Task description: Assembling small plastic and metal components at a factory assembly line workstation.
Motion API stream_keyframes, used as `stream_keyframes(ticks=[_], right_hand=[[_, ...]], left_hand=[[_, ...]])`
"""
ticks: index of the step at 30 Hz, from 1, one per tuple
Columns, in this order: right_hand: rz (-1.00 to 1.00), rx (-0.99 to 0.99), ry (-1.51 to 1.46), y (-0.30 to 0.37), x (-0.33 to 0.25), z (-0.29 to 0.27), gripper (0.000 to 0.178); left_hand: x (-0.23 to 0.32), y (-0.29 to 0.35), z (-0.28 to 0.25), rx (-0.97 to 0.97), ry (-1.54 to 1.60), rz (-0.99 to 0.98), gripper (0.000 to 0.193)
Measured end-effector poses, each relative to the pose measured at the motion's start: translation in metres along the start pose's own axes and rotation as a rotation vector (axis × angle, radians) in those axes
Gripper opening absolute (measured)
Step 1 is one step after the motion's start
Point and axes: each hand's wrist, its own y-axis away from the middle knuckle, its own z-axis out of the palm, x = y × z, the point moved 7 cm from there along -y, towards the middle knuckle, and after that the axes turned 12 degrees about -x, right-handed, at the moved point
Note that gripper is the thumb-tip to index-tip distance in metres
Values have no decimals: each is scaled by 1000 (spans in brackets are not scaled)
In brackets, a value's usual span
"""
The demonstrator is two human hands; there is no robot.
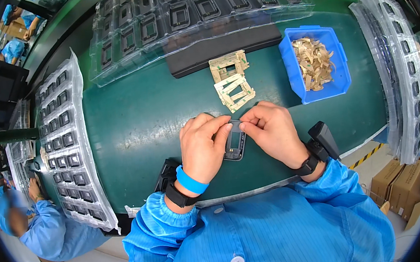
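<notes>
A small dark grey plastic frame [234, 154] with a rectangular opening stands out on the green tabletop, close to my body. Its upper left edge is pinched between the thumb and forefinger of my left hand [202, 146]. At the upper right corner my right hand [271, 130] has its thumb and forefinger pressed together on the frame. Whether a thin strip lies between the fingertips is too small to tell. Just beyond my fingers lie cream-coloured adhesive frame pieces [237, 97] with green marks, in a loose stack.
A blue bin [292, 74] of torn paper strips stands at the right. Clear trays of dark frames [155, 47] rest at the back on a black block [187, 64]. More trays stand left [86, 159] and right [387, 61]. A co-worker [56, 226] sits at far left; cardboard boxes [405, 182] stand at lower right.
</notes>
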Motion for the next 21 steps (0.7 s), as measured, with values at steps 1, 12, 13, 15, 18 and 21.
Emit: stream_keyframes(ticks=[1, 12, 13, 15, 18, 21], right_hand=[[-1, 5, 15, -2, -1, 0, 6], [-83, 24, 59, -2, -4, 0, 9], [-81, 35, 85, 0, -1, 3, 7], [-60, -1, 93, 4, -7, 3, 11], [-90, 20, 146, 9, -4, 4, 14], [-70, 13, 165, 14, -7, 1, 16]], left_hand=[[2, -1, -2, 17, -23, 21, 13], [10, 5, 1, 104, -96, 119, 12], [10, 9, 1, 125, -108, 108, 14], [6, 15, 1, 145, -9, 31, 12], [33, 31, -2, 146, -191, 174, 11], [46, 47, 7, 101, -274, 224, 18]])
